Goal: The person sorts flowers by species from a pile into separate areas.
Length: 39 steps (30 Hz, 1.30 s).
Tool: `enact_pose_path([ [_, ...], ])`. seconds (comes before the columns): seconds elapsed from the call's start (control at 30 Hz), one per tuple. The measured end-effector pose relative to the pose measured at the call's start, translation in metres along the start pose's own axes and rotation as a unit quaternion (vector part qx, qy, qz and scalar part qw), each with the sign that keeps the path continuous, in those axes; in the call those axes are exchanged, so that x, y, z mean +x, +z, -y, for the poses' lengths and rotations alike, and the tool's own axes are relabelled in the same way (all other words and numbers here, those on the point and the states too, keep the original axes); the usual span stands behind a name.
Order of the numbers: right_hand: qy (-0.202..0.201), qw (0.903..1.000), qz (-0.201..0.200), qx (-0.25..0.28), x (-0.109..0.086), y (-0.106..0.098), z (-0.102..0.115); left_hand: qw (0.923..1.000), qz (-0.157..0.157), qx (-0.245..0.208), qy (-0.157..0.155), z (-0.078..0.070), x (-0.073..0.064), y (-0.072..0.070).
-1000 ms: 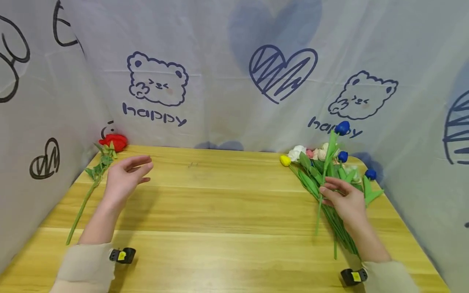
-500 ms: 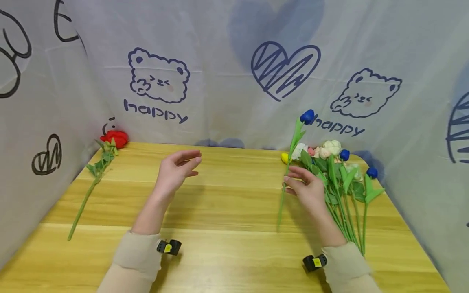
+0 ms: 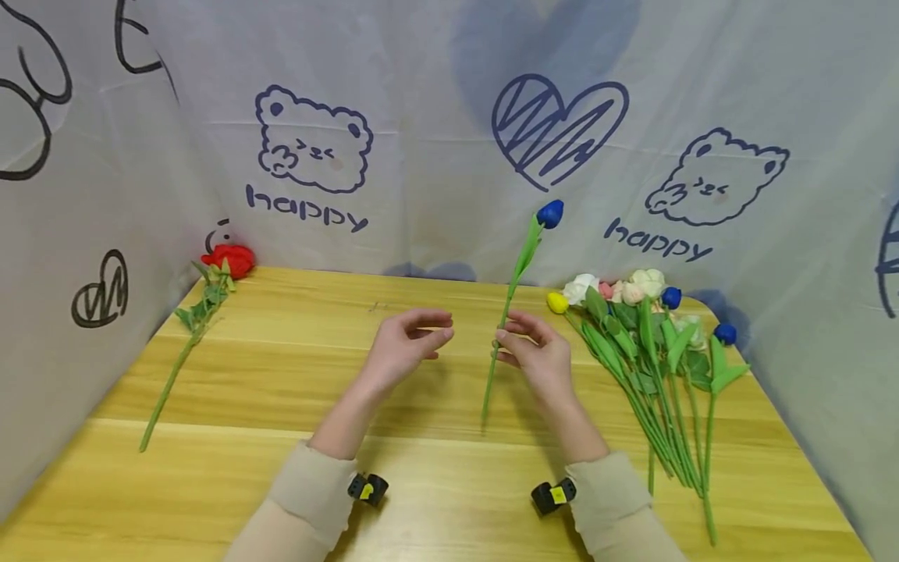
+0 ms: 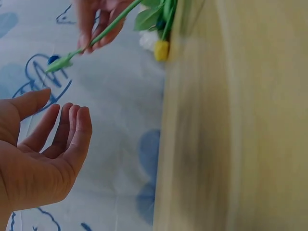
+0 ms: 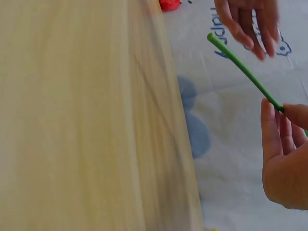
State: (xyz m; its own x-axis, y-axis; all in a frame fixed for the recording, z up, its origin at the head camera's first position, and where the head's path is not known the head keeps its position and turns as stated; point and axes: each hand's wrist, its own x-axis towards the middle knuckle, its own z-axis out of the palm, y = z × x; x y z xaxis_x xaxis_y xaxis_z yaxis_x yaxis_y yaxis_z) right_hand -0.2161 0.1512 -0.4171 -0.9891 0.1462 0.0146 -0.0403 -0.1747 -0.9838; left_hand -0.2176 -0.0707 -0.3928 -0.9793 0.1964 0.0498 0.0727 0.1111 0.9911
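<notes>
My right hand (image 3: 539,353) pinches the green stem of a blue tulip (image 3: 550,214) between thumb and fingers, above the middle of the table. The flower leans up and to the right, its bare stem end pointing down. In the right wrist view the tulip's stem (image 5: 245,70) runs out past the fingertips. Close by on the left, my left hand (image 3: 406,347) hovers with relaxed, slightly bent fingers and holds nothing. The left wrist view shows this left hand (image 4: 48,154) apart from the tulip's stem (image 4: 113,24).
On the right of the wooden table (image 3: 435,499) lies a pile of flowers with green stems (image 3: 660,437), among them a yellow tulip (image 3: 557,303), white roses (image 3: 647,282) and blue tulips (image 3: 725,334). A red rose (image 3: 233,261) lies at the left. A printed cloth (image 3: 435,179) hangs behind.
My right hand has carried the blue tulip leftward from the flower pile to the table's middle. My left hand has moved right, from beside the red rose toward the tulip.
</notes>
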Motion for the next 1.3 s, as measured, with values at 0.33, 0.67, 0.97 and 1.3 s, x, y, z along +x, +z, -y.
enact_pose_path([
  [0.33, -0.009, 0.9994, 0.003, 0.032, -0.007, 0.009, 0.001, 0.9976, 0.066, 0.001, -0.022, 0.009, -0.002, 0.023],
  [0.67, -0.009, 0.996, -0.022, 0.086, -0.01, 0.016, 0.005, 0.9946, 0.096, -0.014, -0.035, 0.01, -0.005, 0.033],
  [0.97, -0.01, 0.9946, -0.031, 0.098, -0.012, 0.017, 0.003, 0.9941, 0.1, -0.009, -0.041, 0.011, -0.007, 0.036],
  [1.3, -0.011, 0.9961, -0.022, 0.084, -0.01, 0.014, -0.001, 0.9936, 0.107, 0.005, -0.034, 0.013, -0.007, 0.035],
])
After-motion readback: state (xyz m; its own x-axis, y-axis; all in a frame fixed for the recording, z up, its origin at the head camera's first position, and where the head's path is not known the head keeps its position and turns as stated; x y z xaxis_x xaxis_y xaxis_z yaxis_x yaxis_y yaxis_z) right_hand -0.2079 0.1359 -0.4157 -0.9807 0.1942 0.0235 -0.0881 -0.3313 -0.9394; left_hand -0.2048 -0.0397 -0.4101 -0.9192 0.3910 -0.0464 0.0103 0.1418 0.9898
